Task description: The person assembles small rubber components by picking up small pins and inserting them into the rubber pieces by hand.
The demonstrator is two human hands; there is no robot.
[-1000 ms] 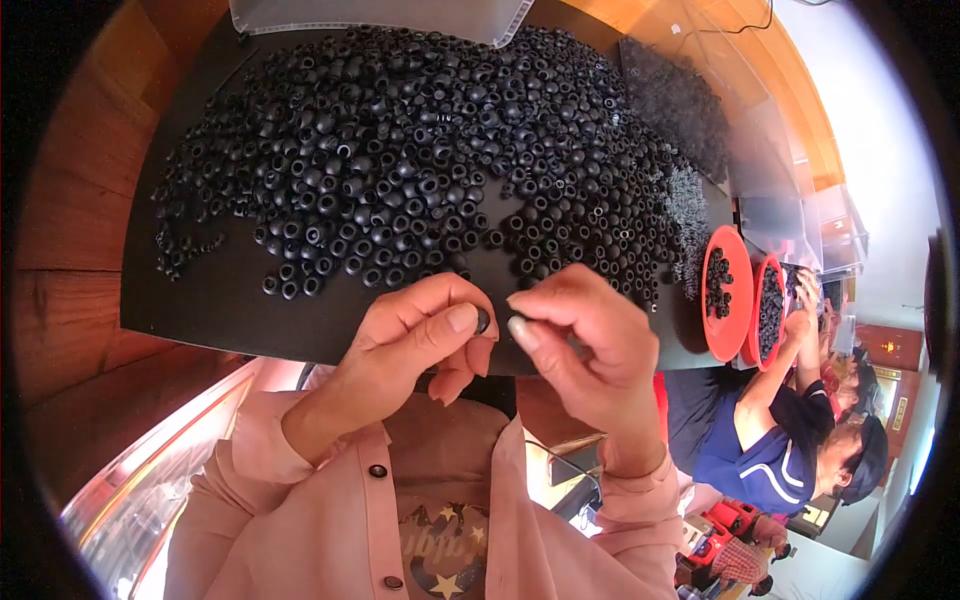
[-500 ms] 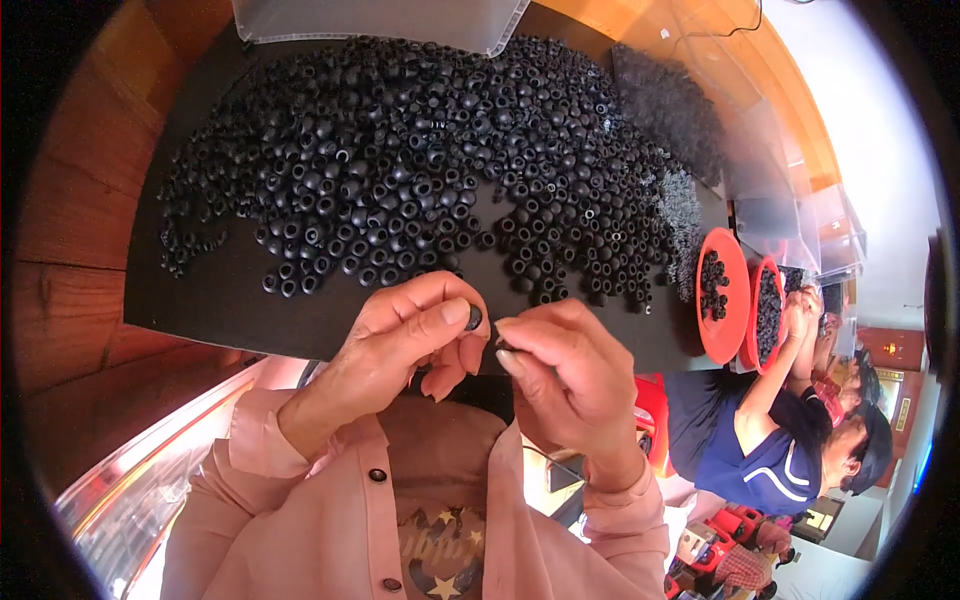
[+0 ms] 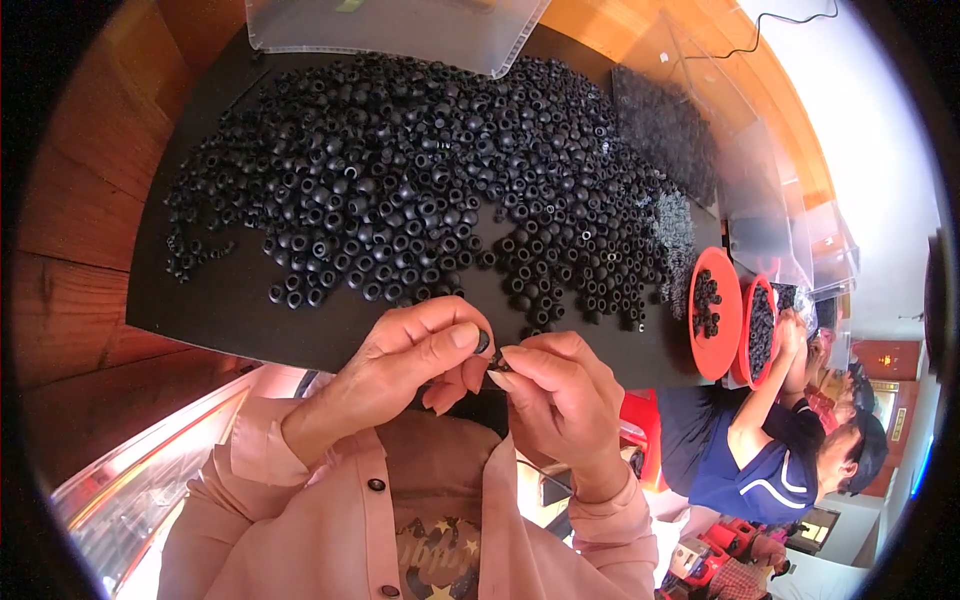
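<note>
My left hand (image 3: 415,352) is closed on a black hollow plastic ball (image 3: 483,341), held between thumb and forefinger. Close to it on the right, my right hand (image 3: 565,385) pinches a small dark piece (image 3: 497,361) with thumb and forefinger; its kind is mostly hidden by the fingertips. Both hands meet over the near edge of the dark tabletop (image 3: 250,335). Beyond them spreads a wide heap of black hollow plastic balls (image 3: 380,180), many showing round openings.
Small grey pieces (image 3: 675,230) lie right of the heap, before a dark tangled pile (image 3: 660,130). Two red bowls (image 3: 702,350) with black parts stand at the right. A clear plastic bin (image 3: 390,25) is at the back. A co-worker (image 3: 770,450) sits to the right.
My right hand has come closer to the left, bringing the small dark piece nearer the ball. The whole view has shifted slightly, with the table lower in it.
</note>
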